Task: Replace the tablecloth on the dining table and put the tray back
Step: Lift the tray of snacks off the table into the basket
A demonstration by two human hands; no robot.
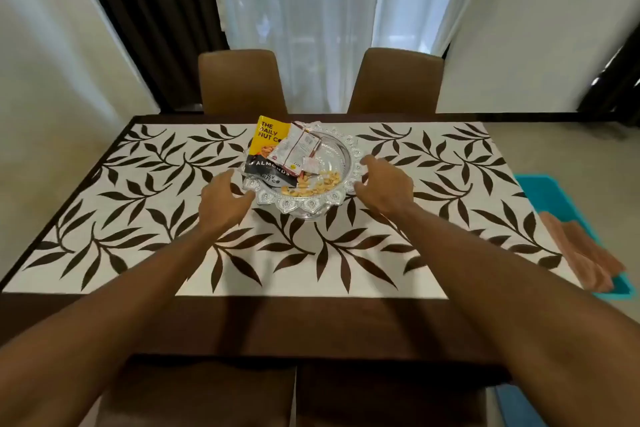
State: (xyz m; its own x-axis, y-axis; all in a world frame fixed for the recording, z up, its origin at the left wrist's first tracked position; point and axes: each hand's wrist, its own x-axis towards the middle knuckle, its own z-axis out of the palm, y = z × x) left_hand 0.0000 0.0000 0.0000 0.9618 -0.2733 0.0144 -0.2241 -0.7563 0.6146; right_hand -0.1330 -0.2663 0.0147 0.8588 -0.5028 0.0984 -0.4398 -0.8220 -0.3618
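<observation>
A round silver tray (346, 149) with an ornate rim stands near the far middle of the dining table, on a white tablecloth (138, 184) printed with dark brown leaves. It holds a yellow and black almond packet (268, 146), a white packet (298, 147) and loose nuts (318, 184). My left hand (221, 198) is at the tray's left rim, fingers loosely spread, thumb close to the edge. My right hand (384, 184) is at the right rim with spread fingers. Whether either hand touches the rim is unclear; neither grips it.
The dark brown table (311, 322) shows bare wood along its near edge. Two brown chairs (242, 80) stand at the far side, two more chair backs (207, 392) below me. At the right a turquoise bin (550, 198) holds folded pinkish cloth (585, 253). Curtains hang behind.
</observation>
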